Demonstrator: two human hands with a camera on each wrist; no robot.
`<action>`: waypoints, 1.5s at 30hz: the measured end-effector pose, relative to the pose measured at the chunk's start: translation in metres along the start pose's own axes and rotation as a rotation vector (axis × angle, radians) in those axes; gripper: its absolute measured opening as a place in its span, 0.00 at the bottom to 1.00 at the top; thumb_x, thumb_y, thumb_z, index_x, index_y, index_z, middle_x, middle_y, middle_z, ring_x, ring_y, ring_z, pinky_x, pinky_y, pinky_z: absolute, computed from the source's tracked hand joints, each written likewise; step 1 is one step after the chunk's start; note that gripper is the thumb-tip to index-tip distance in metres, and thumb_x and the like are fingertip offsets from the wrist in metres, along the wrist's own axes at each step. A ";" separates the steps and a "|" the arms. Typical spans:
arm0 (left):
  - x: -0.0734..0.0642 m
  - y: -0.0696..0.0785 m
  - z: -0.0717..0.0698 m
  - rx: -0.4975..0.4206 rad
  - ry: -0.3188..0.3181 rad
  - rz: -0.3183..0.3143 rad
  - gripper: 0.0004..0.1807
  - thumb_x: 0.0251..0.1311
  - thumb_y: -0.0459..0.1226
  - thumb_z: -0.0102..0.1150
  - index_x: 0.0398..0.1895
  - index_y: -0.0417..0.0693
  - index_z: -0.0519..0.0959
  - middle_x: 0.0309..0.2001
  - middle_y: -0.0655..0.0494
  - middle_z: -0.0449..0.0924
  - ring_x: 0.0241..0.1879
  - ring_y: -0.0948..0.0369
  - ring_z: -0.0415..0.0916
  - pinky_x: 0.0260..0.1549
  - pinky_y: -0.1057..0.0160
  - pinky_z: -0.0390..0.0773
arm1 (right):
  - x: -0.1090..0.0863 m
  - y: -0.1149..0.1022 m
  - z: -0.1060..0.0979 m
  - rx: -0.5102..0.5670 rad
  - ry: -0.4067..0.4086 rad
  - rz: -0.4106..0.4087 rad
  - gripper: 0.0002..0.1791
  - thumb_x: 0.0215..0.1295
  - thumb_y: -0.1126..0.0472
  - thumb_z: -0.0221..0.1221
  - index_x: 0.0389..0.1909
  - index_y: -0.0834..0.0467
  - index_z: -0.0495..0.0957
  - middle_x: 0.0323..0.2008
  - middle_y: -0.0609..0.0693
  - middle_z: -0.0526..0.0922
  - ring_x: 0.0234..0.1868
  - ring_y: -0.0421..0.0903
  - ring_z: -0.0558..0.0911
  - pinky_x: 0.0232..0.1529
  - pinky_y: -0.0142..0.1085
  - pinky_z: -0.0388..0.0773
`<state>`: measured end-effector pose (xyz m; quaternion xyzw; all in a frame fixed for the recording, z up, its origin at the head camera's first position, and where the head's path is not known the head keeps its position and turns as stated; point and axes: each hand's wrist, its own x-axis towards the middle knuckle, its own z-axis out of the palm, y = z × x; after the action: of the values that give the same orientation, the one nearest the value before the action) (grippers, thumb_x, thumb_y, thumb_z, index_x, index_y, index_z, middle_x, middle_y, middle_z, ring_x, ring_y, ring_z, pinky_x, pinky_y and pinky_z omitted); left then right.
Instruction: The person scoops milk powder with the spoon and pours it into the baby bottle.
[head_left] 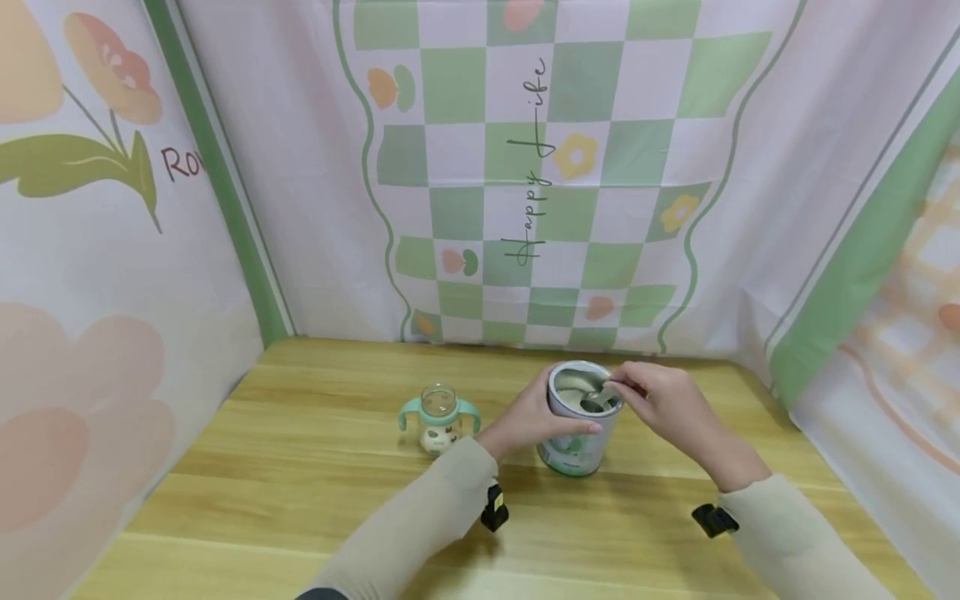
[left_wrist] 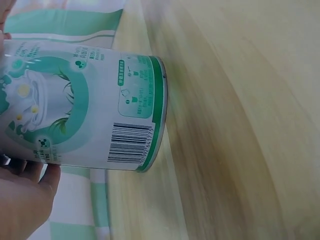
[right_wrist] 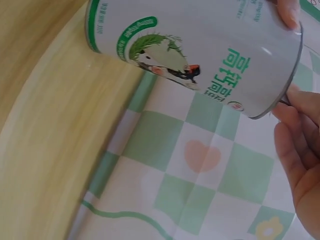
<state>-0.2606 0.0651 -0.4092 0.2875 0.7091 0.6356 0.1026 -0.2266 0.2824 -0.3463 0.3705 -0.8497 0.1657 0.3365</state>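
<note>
A white and green milk powder can (head_left: 573, 450) stands on the table with its top open and pale powder inside. My left hand (head_left: 536, 417) grips its left side, thumb across the front near the rim; those fingers (left_wrist: 47, 180) also show round the can in the left wrist view. A metal spoon (head_left: 595, 402) dips into the can's mouth. My right hand (head_left: 663, 408) pinches its handle at the right rim. To the left of the can is a clear baby bottle (head_left: 438, 425) with mint-green handles and no lid on it.
The wooden table (head_left: 300, 467) carries these things. A checkered curtain (head_left: 517, 208) hangs along its back edge, with more printed cloth (head_left: 90, 333) at the left. Black wrist cameras are strapped over both beige sleeves (head_left: 420, 517).
</note>
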 end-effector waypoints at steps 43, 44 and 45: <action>0.000 -0.002 -0.002 0.021 -0.040 -0.002 0.44 0.53 0.44 0.77 0.70 0.66 0.60 0.63 0.56 0.71 0.55 0.67 0.73 0.55 0.60 0.73 | 0.006 -0.015 0.007 0.204 -0.146 0.625 0.11 0.71 0.54 0.62 0.31 0.56 0.83 0.22 0.46 0.79 0.20 0.44 0.73 0.19 0.35 0.71; 0.000 -0.002 -0.002 0.022 -0.037 -0.008 0.44 0.53 0.44 0.77 0.70 0.67 0.61 0.63 0.56 0.71 0.55 0.67 0.73 0.55 0.60 0.73 | 0.005 -0.014 0.007 0.209 -0.140 0.634 0.12 0.71 0.53 0.61 0.31 0.56 0.83 0.22 0.46 0.79 0.20 0.44 0.74 0.19 0.35 0.71; 0.000 -0.003 -0.002 0.024 -0.032 -0.015 0.45 0.53 0.45 0.78 0.70 0.67 0.60 0.63 0.56 0.71 0.55 0.68 0.73 0.55 0.60 0.73 | 0.004 -0.014 0.007 0.212 -0.136 0.641 0.13 0.71 0.52 0.61 0.32 0.56 0.83 0.22 0.46 0.79 0.20 0.44 0.73 0.19 0.35 0.71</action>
<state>-0.2626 0.0632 -0.4114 0.2936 0.7172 0.6213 0.1153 -0.2215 0.2676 -0.3476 0.1278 -0.9214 0.3254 0.1697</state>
